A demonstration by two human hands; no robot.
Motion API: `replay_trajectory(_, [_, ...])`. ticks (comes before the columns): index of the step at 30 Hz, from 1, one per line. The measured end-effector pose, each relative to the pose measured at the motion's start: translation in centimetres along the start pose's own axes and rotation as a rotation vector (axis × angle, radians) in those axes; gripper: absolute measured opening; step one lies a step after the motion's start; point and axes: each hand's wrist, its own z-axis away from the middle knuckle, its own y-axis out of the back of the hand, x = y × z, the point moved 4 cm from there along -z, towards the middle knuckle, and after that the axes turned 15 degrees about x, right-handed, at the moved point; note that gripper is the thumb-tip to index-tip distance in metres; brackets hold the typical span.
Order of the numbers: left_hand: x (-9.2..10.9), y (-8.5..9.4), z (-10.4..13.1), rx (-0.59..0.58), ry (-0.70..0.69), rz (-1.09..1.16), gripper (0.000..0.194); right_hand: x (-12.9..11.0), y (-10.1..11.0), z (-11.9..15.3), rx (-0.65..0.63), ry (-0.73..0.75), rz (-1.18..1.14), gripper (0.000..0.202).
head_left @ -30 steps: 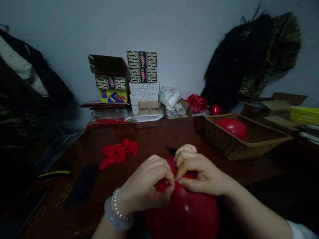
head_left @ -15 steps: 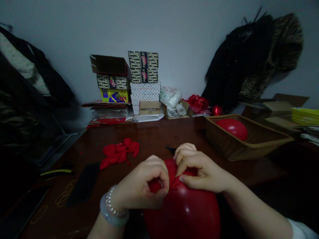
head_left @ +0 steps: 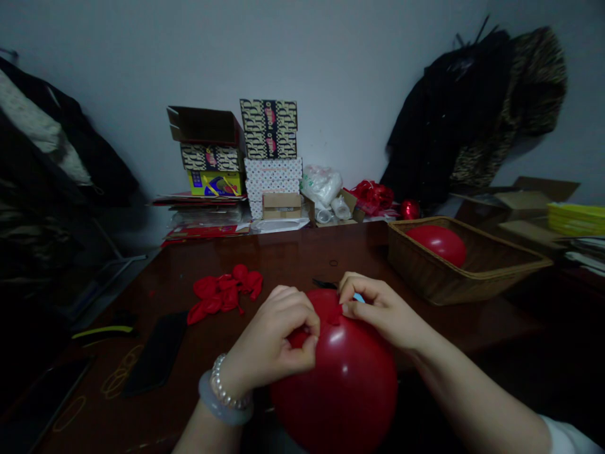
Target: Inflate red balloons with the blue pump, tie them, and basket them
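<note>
A large inflated red balloon is at the table's near edge, with its neck on the upper side. My right hand pinches the balloon's neck between thumb and forefinger. My left hand, with a beaded bracelet and a pale bangle at the wrist, is closed in a pinch against the balloon's left side. Whatever its fingertips hold, if anything, is too small to make out. Behind the right hand, a dark-tipped tool with a blue handle is partly hidden.
Several limp red balloons lie left of centre. A wicker basket at right holds another inflated balloon. Rubber bands, a dark phone-like slab and a yellow-edged tool lie at left. Stacked boxes stand behind.
My right hand has risen slightly, drawing the balloon's neck up and away. More of the balloon's top and the blue handle now show. My left hand has shifted slightly and stays pinched.
</note>
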Motion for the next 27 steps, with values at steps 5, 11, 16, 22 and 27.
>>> replay_trajectory(5, [-0.5, 0.3, 0.3, 0.115, 0.044, 0.121, 0.017, -0.3, -0.1, 0.0, -0.05, 0.039, -0.017, 0.016])
replay_trajectory(11, [0.1, 0.1, 0.4, 0.138, 0.034, 0.213, 0.015, 0.2, -0.2, 0.0, -0.005, -0.041, -0.081, 0.018])
replay_trajectory(16, [0.4, 0.2, 0.1, 0.108, -0.036, 0.217, 0.016, 0.7, -0.3, 0.0, 0.037, -0.124, -0.103, 0.015])
replay_trajectory(22, [0.3, 0.1, 0.0, 0.077, -0.044, 0.124, 0.019, 0.5, -0.3, 0.1, 0.037, -0.065, 0.016, 0.017])
replay_trajectory(27, [-0.8, 0.3, 0.0, 0.119, 0.104, -0.047, 0.013, -0.8, -0.1, -0.1, -0.007, 0.069, 0.14, 0.017])
